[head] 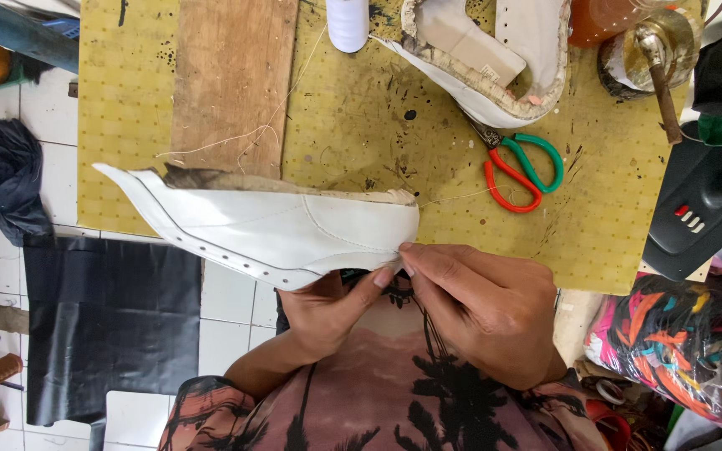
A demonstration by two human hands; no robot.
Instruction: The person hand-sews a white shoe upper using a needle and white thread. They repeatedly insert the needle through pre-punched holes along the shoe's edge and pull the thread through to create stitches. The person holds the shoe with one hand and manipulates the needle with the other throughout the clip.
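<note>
The left hand (327,305) sits nearest the body, under the white shoe upper (282,225), fingers curled and thumb raised against the lower edge of the toe end, supporting it from below. The right hand (482,309) lies just beside it, its fingertips (409,250) pressed together in a pinch at the toe tip of the shoe upper; what they pinch is too small to identify, though a thin thread (453,198) runs from that point across the mat. The shoe upper is held on its side above the near edge of the yellow cutting mat (620,209), heel end pointing left over the tiled floor (52,167), a row of eyelet holes along its lower edge. Beyond it, a wooden board (231,79) lies on the mat. Scissors (520,167) with one green and one orange handle rest to the right. Farther back, a second white shoe upper (495,58) lies open side up, near a white thread spool (348,23) and a hammer (658,71).
</note>
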